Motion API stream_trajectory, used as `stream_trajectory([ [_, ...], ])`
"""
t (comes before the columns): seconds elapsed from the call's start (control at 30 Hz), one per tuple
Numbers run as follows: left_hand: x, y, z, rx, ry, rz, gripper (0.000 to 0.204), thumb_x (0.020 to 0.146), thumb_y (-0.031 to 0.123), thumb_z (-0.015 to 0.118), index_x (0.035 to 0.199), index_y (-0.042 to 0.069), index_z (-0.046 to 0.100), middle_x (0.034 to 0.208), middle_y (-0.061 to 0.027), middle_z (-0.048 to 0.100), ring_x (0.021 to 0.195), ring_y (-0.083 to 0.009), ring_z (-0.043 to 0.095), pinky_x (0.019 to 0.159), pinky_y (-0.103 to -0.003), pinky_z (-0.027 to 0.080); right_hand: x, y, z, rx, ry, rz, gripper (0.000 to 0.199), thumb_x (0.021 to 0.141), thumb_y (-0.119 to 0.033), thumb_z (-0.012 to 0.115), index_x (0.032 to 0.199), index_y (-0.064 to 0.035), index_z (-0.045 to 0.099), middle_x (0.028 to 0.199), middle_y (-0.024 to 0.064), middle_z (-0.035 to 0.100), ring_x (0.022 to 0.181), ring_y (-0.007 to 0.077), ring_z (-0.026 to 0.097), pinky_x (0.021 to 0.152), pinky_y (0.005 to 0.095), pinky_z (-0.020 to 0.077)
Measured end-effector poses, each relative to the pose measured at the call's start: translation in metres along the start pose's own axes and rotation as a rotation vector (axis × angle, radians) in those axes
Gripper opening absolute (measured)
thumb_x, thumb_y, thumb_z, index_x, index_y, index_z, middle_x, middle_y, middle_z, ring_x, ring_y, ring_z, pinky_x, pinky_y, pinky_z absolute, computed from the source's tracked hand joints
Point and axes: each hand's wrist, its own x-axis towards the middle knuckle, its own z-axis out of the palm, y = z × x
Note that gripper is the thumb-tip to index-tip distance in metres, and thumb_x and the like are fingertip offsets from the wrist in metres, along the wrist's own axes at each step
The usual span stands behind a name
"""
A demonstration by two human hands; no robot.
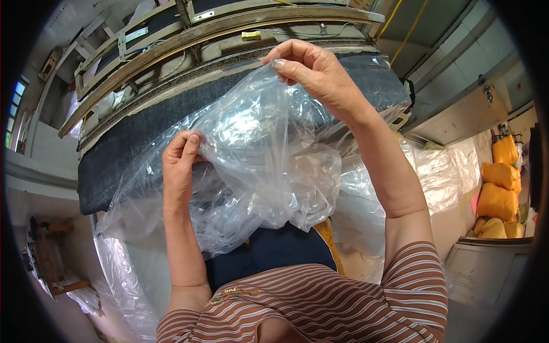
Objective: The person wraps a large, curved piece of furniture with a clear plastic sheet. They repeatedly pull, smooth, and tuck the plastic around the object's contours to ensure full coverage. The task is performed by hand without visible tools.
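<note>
A large sheet of clear plastic film (251,148) hangs crumpled in front of me, draped over my lap and the padded dark bench surface (137,128). My right hand (311,71) is raised higher and farther out, pinching the film's upper edge between thumb and forefinger. Lower and to the left, my left hand (182,160) pinches another part of the film between thumb and fingers. Between the two hands the film is stretched in loose folds. Whether it is a single sheet or a bag, I cannot tell.
Beyond the dark surface runs a long wooden bar (229,35) of a machine frame, with a yellow block (250,36) behind it. More clear film (440,171) spreads out on the right. Orange bundles (498,186) are stacked at far right. A wooden-legged stand (54,257) is at left.
</note>
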Motion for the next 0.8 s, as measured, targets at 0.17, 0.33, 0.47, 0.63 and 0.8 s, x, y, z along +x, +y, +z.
stream_trajectory([
  [0.17, 0.01, 0.007, 0.004, 0.052, -0.028, 0.052, 0.02, 0.095, 0.021, 0.056, 0.087, 0.004, 0.064, 0.077, 0.0028, 0.057, 0.071, -0.005, 0.051, 0.065, -0.021, 0.043, 0.005, 0.002, 0.003, -0.406, 0.28, -0.175, 0.012, 0.088, -0.013, 0.06, 0.089, -0.0016, 0.063, 0.077, 0.0011, 0.058, 0.072, 0.0077, 0.052, 0.066, 0.023, 0.0431],
  [0.33, 0.067, 0.008, 0.021, 0.386, -0.093, 0.222, 0.025, 0.095, 0.023, 0.052, 0.085, 0.001, 0.06, 0.073, 0.0, 0.054, 0.069, -0.0095, 0.047, 0.065, -0.023, 0.038, 0.04, 0.057, -0.015, -0.331, 0.598, -0.165, 0.014, 0.089, -0.015, 0.057, 0.087, -0.0014, 0.06, 0.073, 0.0006, 0.054, 0.068, 0.0088, 0.049, 0.064, 0.0236, 0.0422],
  [0.47, 0.122, -0.035, 0.025, 0.737, -0.021, 0.25, 0.028, 0.094, 0.028, 0.052, 0.09, 0.001, 0.058, 0.069, -0.0069, 0.055, 0.065, -0.0151, 0.049, 0.064, -0.029, 0.041, 0.063, 0.155, -0.026, -0.348, 0.801, -0.059, 0.015, 0.088, -0.017, 0.06, 0.088, -0.002, 0.061, 0.069, 0.0, 0.057, 0.063, 0.0075, 0.05, 0.059, 0.023, 0.0417],
  [0.63, 0.16, -0.042, 0.029, 0.903, 0.115, 0.254, 0.033, 0.09, 0.037, 0.049, 0.092, 0.007, 0.065, 0.085, -0.0194, 0.064, 0.083, -0.0404, 0.06, 0.07, -0.045, 0.045, 0.079, 0.167, -0.033, -0.475, 0.896, -0.065, 0.015, 0.078, -0.016, 0.066, 0.078, -0.0013, 0.065, 0.069, 0.0104, 0.064, 0.062, 0.0196, 0.062, 0.062, 0.0314, 0.0469],
  [0.8, 0.186, -0.043, 0.035, 0.945, 0.234, 0.247, 0.036, 0.086, 0.04, 0.055, 0.088, 0.008, 0.07, 0.082, -0.0187, 0.066, 0.08, -0.0393, 0.062, 0.071, -0.044, 0.048, 0.101, 0.177, -0.043, -0.59, 0.917, -0.016, 0.015, 0.072, -0.016, 0.068, 0.075, -0.0021, 0.064, 0.072, 0.0102, 0.062, 0.065, 0.0246, 0.06, 0.064, 0.0336, 0.0474],
])
